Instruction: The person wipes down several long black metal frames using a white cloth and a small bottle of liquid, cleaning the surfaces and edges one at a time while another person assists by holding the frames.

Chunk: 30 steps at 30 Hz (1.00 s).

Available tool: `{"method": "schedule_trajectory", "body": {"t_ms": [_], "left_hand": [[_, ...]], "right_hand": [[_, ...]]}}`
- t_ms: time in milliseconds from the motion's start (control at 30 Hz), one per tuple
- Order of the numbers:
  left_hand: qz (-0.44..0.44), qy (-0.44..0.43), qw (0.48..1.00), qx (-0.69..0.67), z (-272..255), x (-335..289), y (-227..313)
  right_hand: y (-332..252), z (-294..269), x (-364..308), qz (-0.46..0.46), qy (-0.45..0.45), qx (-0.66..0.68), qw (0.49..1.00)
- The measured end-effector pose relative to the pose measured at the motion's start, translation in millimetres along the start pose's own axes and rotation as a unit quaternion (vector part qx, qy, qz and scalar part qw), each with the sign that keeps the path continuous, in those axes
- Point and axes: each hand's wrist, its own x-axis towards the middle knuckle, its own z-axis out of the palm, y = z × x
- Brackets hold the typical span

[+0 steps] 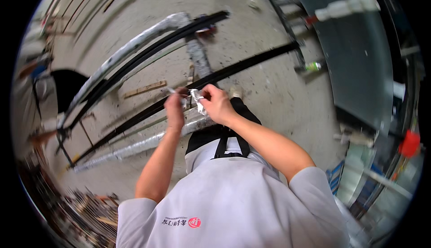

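In front of my waist both hands are raised close together. My right hand (217,106) is closed, its fingers pinching a crumpled white piece (198,102) that looks like thin film or paper. Just left of it, my left hand (174,111) is also closed, with pale whitish bits showing at its fingertips; blur hides exactly what it grips. Beyond and below the hands runs a long black bar (244,64) on a stand. A tube wrapped in shiny clear film (143,145) lies nearer my legs, crossing under the hands.
Farther off, a film-wrapped bar (130,41) and a black bar (148,52) lie side by side. A wooden strip (145,89) is on the concrete floor. To the right stand a large dark grey panel (354,55) and a red object (409,143). Several rods (85,212) are stacked lower left.
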Motion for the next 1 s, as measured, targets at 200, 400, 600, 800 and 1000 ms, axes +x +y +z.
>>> {"method": "schedule_trajectory", "body": {"t_ms": [200,400,600,800,1000], "left_hand": [[-0.153,0.169,0.930,-0.289,19.0,-62.2,42.5],[-0.165,0.325,0.929,-0.071,-3.0,-136.5,40.2],[-0.321,0.444,0.836,0.041,50.3,-284.9,-43.2],[-0.462,0.413,0.783,0.058,102.9,-360.0,-46.8],[-0.433,0.434,0.787,0.065,120.5,-349.3,-49.3]], "right_hand": [[-20.0,-20.7,-17.1,-0.012,-0.264,0.146,0.953],[53.0,-185.3,66.4,-0.315,-0.018,-0.648,0.693],[89.9,-241.1,127.8,-0.369,-0.241,-0.526,0.727],[5.3,-248.9,130.2,0.196,-0.497,-0.212,0.818],[31.4,-235.3,144.2,-0.057,-0.437,-0.424,0.791]]}}
